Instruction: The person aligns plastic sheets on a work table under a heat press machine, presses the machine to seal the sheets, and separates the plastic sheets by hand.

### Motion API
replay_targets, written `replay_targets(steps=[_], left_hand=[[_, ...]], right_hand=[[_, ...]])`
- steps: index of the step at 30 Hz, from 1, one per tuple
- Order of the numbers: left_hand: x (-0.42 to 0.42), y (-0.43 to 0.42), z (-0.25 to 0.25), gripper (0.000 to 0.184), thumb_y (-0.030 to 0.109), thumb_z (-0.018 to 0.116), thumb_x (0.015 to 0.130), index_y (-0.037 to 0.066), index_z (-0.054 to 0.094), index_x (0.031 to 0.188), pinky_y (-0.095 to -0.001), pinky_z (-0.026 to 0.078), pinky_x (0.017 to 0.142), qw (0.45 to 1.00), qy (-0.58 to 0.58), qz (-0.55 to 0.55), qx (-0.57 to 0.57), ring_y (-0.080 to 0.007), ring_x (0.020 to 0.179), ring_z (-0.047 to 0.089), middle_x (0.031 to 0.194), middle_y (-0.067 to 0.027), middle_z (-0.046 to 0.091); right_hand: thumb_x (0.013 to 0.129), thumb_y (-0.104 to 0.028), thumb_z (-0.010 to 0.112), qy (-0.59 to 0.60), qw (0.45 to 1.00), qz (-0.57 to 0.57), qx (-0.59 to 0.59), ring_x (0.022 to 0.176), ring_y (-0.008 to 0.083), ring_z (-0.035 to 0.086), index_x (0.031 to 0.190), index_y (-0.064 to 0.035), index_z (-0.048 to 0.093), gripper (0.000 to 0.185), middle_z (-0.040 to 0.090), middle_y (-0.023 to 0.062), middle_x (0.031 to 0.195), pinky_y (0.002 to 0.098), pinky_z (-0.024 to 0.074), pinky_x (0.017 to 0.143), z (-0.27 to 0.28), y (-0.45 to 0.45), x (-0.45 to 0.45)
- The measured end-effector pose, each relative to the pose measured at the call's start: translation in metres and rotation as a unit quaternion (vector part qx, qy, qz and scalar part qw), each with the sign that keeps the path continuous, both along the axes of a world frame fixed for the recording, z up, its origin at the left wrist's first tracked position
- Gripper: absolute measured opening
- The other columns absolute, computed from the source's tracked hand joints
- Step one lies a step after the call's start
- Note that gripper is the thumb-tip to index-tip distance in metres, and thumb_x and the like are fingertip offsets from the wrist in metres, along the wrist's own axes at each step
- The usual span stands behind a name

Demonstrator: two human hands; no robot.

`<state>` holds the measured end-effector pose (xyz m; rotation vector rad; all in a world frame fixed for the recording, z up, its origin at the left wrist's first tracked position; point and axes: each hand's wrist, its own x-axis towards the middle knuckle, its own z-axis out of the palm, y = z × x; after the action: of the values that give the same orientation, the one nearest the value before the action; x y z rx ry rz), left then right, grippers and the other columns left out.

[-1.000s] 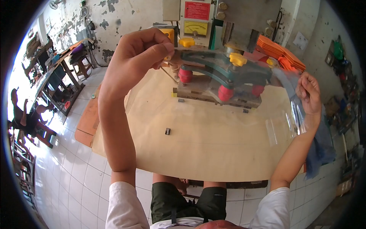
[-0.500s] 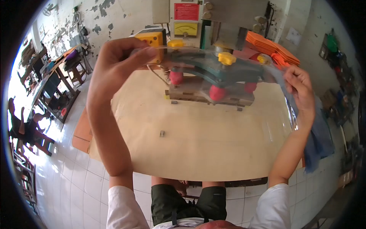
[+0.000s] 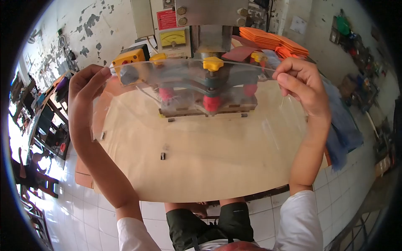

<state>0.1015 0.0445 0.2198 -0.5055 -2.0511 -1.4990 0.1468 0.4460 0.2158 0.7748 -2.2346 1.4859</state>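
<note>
A clear plastic sheet hangs between my hands above the pale table board. My left hand pinches its upper left corner, and my right hand pinches the upper right corner. Through the sheet shows a machine's dark green clamp frame with a yellow knob and a red knob, over a metal block. A small dark piece lies on the board, nearer to me than the block.
Behind the sheet stand a yellow control box and a yellow-faced meter. Orange sheets are stacked at the back right. Blue fabric hangs off the right side. A cluttered bench is at the far left.
The view has swung right and tilted, moving the machine leftward. My hands are spread wider, with the sheet pulled straighter between them; my left hand sits farther left and lower in view.
</note>
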Motion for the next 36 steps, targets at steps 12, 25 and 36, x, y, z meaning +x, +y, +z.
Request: replay_targets(steps=[12,25,36], left_hand=[[-0.003,-0.002,0.000,0.021,0.022,0.064,0.083,0.002,0.063,0.076,-0.0223,0.018,0.051,1.000,-0.011,-0.004,0.010,-0.0020,0.053,0.026,0.057,0.0071,0.039],[-0.006,-0.005,-0.001,0.022,0.024,0.064,0.083,0.002,0.064,0.077,-0.0223,0.017,0.052,1.000,-0.010,0.000,0.005,-0.0015,0.053,0.026,0.058,0.0074,0.041],[-0.004,-0.004,-0.001,0.021,0.022,0.064,0.083,0.001,0.065,0.076,-0.0227,0.017,0.052,1.000,-0.018,-0.017,0.002,-0.0020,0.054,0.026,0.058,0.0076,0.040]], right_hand=[[0.083,-0.012,0.063,-0.031,0.999,0.034,0.000,0.069,0.0052,0.054,0.092,-0.0015,0.057,0.015,0.059,0.0001,0.078,0.0198,0.0419,0.062,0.005,0.004,0.004],[0.084,-0.008,0.062,0.007,1.000,0.026,0.010,0.067,0.0044,0.054,0.097,-0.0025,0.056,0.016,0.058,-0.0010,0.075,0.0193,0.0414,0.062,0.001,0.001,0.001],[0.085,-0.007,0.058,0.017,0.998,0.041,0.051,0.068,0.0048,0.053,0.110,-0.0001,0.061,0.026,0.058,-0.0007,0.075,0.0196,0.0417,0.062,0.001,0.008,-0.001]])
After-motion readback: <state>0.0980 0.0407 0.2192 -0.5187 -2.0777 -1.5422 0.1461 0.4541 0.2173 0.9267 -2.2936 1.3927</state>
